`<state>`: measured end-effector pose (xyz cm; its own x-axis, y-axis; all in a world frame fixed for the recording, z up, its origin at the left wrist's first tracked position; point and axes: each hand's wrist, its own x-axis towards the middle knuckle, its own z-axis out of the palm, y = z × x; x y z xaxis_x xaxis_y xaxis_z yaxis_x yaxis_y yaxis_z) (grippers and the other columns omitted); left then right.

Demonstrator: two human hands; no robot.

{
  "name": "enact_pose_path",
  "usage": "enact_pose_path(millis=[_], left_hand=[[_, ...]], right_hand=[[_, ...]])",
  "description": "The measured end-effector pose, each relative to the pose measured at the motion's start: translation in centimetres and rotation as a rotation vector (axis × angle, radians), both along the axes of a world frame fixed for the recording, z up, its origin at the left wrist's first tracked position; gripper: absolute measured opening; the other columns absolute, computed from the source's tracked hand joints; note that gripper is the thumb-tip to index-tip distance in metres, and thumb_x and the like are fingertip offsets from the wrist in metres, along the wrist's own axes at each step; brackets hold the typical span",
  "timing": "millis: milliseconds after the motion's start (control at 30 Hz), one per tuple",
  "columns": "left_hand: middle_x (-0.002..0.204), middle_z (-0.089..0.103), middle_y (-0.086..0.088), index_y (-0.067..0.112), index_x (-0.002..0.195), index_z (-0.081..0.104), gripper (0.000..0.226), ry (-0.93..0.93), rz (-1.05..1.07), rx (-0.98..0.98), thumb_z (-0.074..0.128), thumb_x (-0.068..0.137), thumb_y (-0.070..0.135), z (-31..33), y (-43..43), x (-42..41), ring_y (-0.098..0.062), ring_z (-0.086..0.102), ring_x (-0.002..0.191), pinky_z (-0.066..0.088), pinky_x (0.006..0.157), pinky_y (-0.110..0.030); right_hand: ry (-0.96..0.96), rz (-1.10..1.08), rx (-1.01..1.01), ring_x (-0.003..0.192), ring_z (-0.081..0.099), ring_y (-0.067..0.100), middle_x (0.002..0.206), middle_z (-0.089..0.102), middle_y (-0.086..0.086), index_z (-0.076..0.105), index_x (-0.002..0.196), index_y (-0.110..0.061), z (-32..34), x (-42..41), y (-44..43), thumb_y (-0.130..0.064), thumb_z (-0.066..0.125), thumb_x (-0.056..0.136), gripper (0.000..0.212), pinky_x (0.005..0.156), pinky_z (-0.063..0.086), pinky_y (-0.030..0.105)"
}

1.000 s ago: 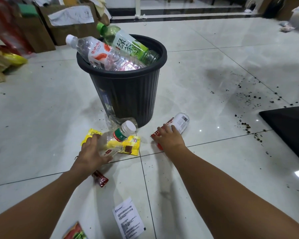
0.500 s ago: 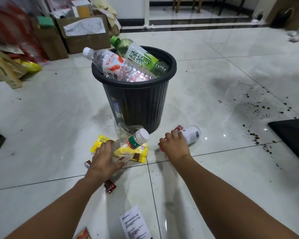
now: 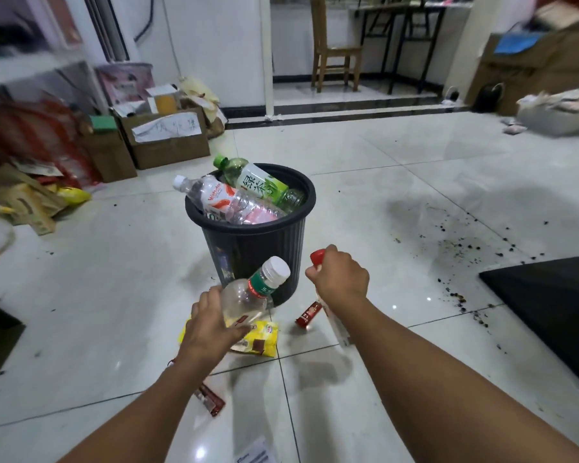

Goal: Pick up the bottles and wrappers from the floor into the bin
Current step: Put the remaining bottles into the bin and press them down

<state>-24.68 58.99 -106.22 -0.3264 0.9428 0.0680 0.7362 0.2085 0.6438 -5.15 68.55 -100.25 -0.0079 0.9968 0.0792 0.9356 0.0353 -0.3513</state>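
Observation:
A black ribbed bin (image 3: 258, 240) stands on the tiled floor with two plastic bottles (image 3: 234, 202) sticking out of its top. My left hand (image 3: 211, 325) grips a clear bottle with a white cap and green label (image 3: 258, 289), lifted off the floor in front of the bin. My right hand (image 3: 341, 279) grips a white bottle with a red cap (image 3: 317, 257); most of that bottle is hidden behind my hand and forearm. A yellow wrapper (image 3: 261, 335) lies below the clear bottle. A small red wrapper (image 3: 308, 315) lies beside it, and a dark red one (image 3: 211, 401) under my left forearm.
A printed paper slip (image 3: 254, 454) lies at the bottom edge. Cardboard boxes (image 3: 168, 138) and clutter line the back left. Dark crumbs (image 3: 458, 248) speckle the floor at right, next to a black mat (image 3: 549, 309). A wooden chair (image 3: 335, 48) stands beyond the doorway step.
Both hands have lifted their bottles off the floor and up toward the bin. The view has tilted upward, showing more of the room.

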Motion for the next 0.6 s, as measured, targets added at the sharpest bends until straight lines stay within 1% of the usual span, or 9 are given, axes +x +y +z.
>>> enact_pose_path(millis=[100, 233, 300, 400, 500, 600], left_hand=[[0.111, 0.044, 0.001, 0.016, 0.121, 0.041, 0.070, -0.018, -0.025, 0.049, 0.082, 0.066, 0.025, 2.4, 0.6, -0.6, -0.025, 0.044, 0.111, 0.045, 0.090, -0.040], [0.104, 0.043, 0.003, 0.023, 0.113, 0.041, 0.064, -0.031, -0.024, 0.078, 0.082, 0.064, 0.026, 5.8, 1.8, -1.8, -0.024, 0.047, 0.106, 0.052, 0.080, -0.048], [0.104, 0.044, 0.003, 0.025, 0.112, 0.042, 0.062, -0.046, -0.042, 0.092, 0.081, 0.065, 0.026, 7.7, 2.4, -2.5, -0.024, 0.048, 0.103, 0.054, 0.075, -0.052], [0.109, 0.045, 0.001, 0.022, 0.118, 0.042, 0.064, -0.035, -0.041, 0.159, 0.080, 0.067, 0.025, 10.9, 3.5, -3.8, -0.028, 0.050, 0.106, 0.053, 0.074, -0.056], [0.121, 0.045, -0.001, 0.026, 0.131, 0.034, 0.078, -0.021, -0.040, 0.195, 0.079, 0.068, 0.027, 14.2, 5.0, -5.2, -0.028, 0.050, 0.110, 0.053, 0.079, -0.056], [0.127, 0.045, -0.004, 0.029, 0.133, 0.027, 0.083, 0.046, -0.012, 0.159, 0.079, 0.068, 0.033, 16.8, 6.3, -6.7, -0.028, 0.052, 0.109, 0.053, 0.081, -0.054]], right_hand=[[0.014, -0.034, 0.051, 0.101, 0.062, 0.028, 0.111, 0.064, 0.006, 0.053, 0.118, -0.014, 3.0, 0.9, 0.4, -0.038, 0.055, 0.088, 0.039, 0.071, 0.037, 0.030], [0.101, -0.059, 0.141, 0.102, 0.062, 0.028, 0.113, 0.065, 0.005, 0.054, 0.119, -0.016, 8.3, 0.7, 1.8, -0.040, 0.053, 0.090, 0.038, 0.076, 0.042, 0.031], [0.120, -0.031, 0.178, 0.103, 0.062, 0.028, 0.113, 0.065, 0.005, 0.054, 0.119, -0.015, 10.8, -0.2, 2.5, -0.042, 0.053, 0.092, 0.038, 0.075, 0.042, 0.031], [0.126, 0.011, 0.278, 0.106, 0.058, 0.028, 0.114, 0.063, 0.006, 0.053, 0.120, -0.015, 14.3, -1.8, 3.3, -0.045, 0.051, 0.094, 0.040, 0.075, 0.041, 0.033], [0.035, 0.062, 0.381, 0.113, 0.049, 0.027, 0.120, 0.055, 0.007, 0.050, 0.124, -0.018, 16.7, -2.9, 4.0, -0.051, 0.046, 0.095, 0.045, 0.083, 0.041, 0.037], [0.000, 0.093, 0.385, 0.113, 0.048, 0.027, 0.121, 0.054, 0.008, 0.050, 0.124, -0.020, 18.0, -3.6, 4.7, -0.056, 0.045, 0.093, 0.048, 0.087, 0.041, 0.037]])
